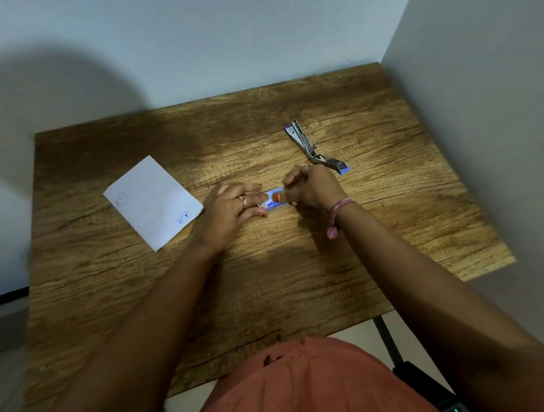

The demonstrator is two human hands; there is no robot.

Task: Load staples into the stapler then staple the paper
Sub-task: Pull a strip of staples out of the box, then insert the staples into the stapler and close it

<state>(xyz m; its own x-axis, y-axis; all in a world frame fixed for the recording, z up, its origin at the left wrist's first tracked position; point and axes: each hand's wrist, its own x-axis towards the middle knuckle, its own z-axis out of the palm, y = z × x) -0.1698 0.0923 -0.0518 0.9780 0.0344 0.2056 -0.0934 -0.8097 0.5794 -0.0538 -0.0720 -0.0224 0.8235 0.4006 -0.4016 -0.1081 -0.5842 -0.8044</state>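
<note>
Both hands, left (230,206) and right (312,188), pinching the staple box (275,200) beside the opened stapler (315,149)

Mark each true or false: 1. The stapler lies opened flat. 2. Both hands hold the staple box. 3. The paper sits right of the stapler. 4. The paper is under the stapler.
1. True: the stapler lies swung open on the table.
2. True: left hand and right hand both hold the staple box.
3. False: the paper lies left of it.
4. False: they lie apart.
</note>
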